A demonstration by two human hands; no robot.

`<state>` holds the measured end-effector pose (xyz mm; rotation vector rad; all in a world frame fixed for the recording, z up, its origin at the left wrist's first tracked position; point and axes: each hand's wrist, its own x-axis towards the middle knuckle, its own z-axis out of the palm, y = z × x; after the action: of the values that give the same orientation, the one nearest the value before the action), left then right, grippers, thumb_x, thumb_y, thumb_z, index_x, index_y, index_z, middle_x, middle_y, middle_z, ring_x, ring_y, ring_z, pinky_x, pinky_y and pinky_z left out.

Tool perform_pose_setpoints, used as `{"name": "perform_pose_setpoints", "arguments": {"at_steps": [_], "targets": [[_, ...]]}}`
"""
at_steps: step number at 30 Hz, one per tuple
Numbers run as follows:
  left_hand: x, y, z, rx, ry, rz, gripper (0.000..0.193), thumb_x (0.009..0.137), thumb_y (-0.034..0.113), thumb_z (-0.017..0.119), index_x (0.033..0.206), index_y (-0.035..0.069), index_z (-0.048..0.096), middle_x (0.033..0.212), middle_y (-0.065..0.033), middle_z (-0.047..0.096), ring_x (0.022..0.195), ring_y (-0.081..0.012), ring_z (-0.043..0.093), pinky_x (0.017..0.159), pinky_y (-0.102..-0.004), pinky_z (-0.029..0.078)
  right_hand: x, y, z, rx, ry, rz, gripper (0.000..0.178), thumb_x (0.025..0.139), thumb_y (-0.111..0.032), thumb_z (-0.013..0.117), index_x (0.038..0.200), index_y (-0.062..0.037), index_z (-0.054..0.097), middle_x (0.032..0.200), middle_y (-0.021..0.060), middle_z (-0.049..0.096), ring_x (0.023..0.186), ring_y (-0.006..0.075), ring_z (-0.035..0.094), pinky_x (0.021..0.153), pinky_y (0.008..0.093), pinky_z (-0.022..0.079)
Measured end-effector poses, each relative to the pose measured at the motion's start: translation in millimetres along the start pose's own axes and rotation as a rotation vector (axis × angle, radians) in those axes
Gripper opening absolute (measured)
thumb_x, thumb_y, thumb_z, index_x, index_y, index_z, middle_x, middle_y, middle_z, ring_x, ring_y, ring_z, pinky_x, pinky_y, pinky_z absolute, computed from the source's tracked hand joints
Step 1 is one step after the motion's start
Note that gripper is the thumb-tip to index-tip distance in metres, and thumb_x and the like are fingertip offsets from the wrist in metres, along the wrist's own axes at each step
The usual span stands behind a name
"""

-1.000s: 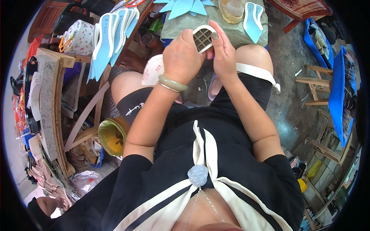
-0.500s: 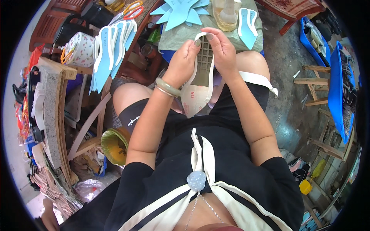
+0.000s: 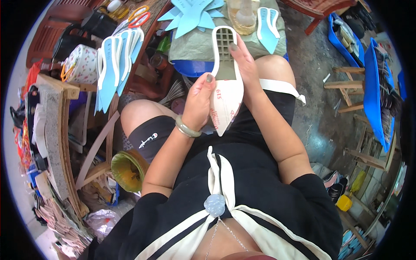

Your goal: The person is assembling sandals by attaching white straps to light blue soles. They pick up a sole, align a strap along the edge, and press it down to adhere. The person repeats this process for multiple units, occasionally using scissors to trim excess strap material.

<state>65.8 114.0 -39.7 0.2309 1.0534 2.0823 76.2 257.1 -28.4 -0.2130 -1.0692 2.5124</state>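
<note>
Above my lap I hold a shoe insole, its rounded heel end pointing away from me. A white strip runs round the heel's rim, and a grey-brown grid fills the heel. The pale, pointed front part bears red print. My left hand grips the left edge near the middle, thumb on top and fingers mostly hidden beneath. My right hand holds the right edge nearer the heel, its thumb along the rim and the other fingers partly behind. A bangle circles my left wrist.
Beyond my knees, a cloth-covered surface carries fanned blue insole pieces, a glue-stained container and two white-edged blue insoles. More hang at left near orange-handled scissors. Blue trays and wooden stools stand right.
My left hand has moved from the heel end down to the insole's middle. My right hand now lies along the right edge. More of the printed front part shows.
</note>
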Motion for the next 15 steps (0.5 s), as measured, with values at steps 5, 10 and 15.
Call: {"name": "perform_pose_setpoints", "arguments": {"at_steps": [5, 10, 15], "targets": [[14.5, -6.0, -7.1, -0.047, 0.107, 0.103, 0.03, 0.099, 0.032, 0.045, 0.108, 0.005, 0.055, 0.096, -0.0056, 0.064, 0.082, -0.0136, 0.064, 0.073, -0.0269, 0.053, -44.3, 25.9, -17.7, 0.116, -0.15, 0.176, 0.07, 0.093, -0.049, 0.05, 0.14, -0.0008, 0.032, 0.126, 0.0091, 0.052, 0.114, 0.0182, 0.051, 0.089, 0.0335, 0.047], [15.1, 3.9, -19.1, 0.046, -0.039, 0.09, 0.034, 0.1, 0.034, 0.042, 0.113, 0.005, 0.054, 0.1, -0.005, 0.064, 0.089, -0.0109, 0.061, 0.075, -0.0234, 0.05, -80.8, 11.7, -27.9, 0.211, -0.195, 0.617, 0.065, 0.094, -0.05, 0.045, 0.133, 0.0011, 0.04, 0.126, 0.0154, 0.052, 0.103, 0.0229, 0.06, 0.079, 0.0315, 0.051], [20.3, -0.9, -22.5, 0.447, -0.142, 0.135, 0.048, 0.101, 0.036, 0.04, 0.136, 0.005, 0.042, 0.111, -0.0041, 0.059, 0.096, -0.0086, 0.056, 0.082, -0.0235, 0.046, -87.6, 2.8, -59.8, 0.183, -0.36, 0.78, 0.04, 0.09, -0.022, 0.061, 0.121, 0.0006, 0.049, 0.078, 0.0058, 0.057, 0.05, 0.0077, 0.052, 0.044, 0.0185, 0.04]]}}
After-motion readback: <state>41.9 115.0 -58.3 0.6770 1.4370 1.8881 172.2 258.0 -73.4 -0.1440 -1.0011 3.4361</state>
